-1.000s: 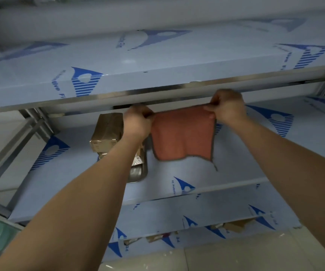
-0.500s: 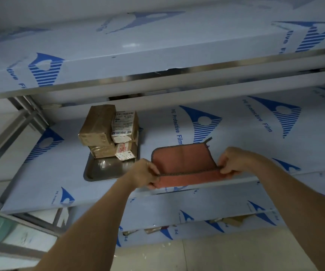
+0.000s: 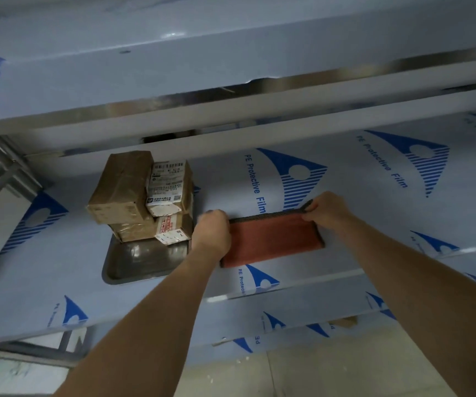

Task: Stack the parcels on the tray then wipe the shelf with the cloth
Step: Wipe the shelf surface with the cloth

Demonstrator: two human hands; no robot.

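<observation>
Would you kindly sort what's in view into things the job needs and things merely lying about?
Job:
brown taped cardboard parcels
steel tray
folded rust-red cloth
film-covered shelf
left hand
right hand

Lying about:
cardboard scraps on the lowest shelf

Parcels (image 3: pixel 139 196) on tray (image 3: pixel 133 265), cloth (image 3: pixel 271 239) right.

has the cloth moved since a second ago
Yes. The cloth went from hanging in the air to lying folded on the shelf, right of the tray.
</observation>
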